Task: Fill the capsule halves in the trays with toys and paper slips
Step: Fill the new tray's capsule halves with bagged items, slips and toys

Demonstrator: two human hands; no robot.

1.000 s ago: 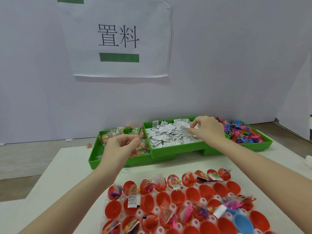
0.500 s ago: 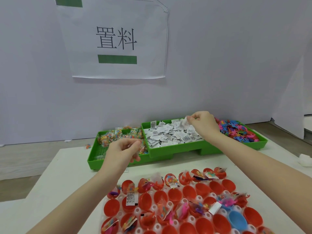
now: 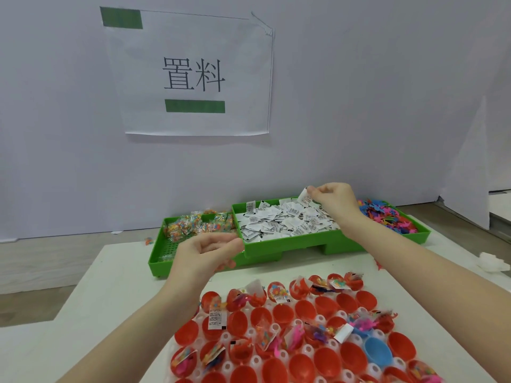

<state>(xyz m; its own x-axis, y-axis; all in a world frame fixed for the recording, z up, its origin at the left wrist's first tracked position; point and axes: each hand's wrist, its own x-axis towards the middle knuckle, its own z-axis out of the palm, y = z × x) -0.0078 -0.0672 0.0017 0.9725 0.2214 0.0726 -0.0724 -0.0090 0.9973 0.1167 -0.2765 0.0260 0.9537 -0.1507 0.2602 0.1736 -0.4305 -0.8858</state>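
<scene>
A white holder tray [image 3: 250, 331] at the near edge carries several red capsule halves [image 3: 276, 369] and one blue half [image 3: 377, 352]; some hold toys and slips, others are bare. Behind it stand green trays. My right hand [image 3: 336, 201] pinches one paper slip [image 3: 305, 199] lifted above the slip pile [image 3: 287, 222] in the middle tray. My left hand [image 3: 204, 254] hovers before the left tray, its fingers curled round a small clear bead packet [image 3: 240, 246] that they mostly hide.
The left green tray [image 3: 161, 262] holds bead packets [image 3: 193, 225]. The right green tray [image 3: 423, 234] holds colourful plastic toys [image 3: 387, 217]. A crumpled white tissue [image 3: 492, 262] lies at the table's right. A paper sign [image 3: 193, 76] hangs on the wall behind.
My right hand has risen from the slip pile with one slip pinched. My left hand has drawn back from the bead packets toward me. The camera has tilted up a little.
</scene>
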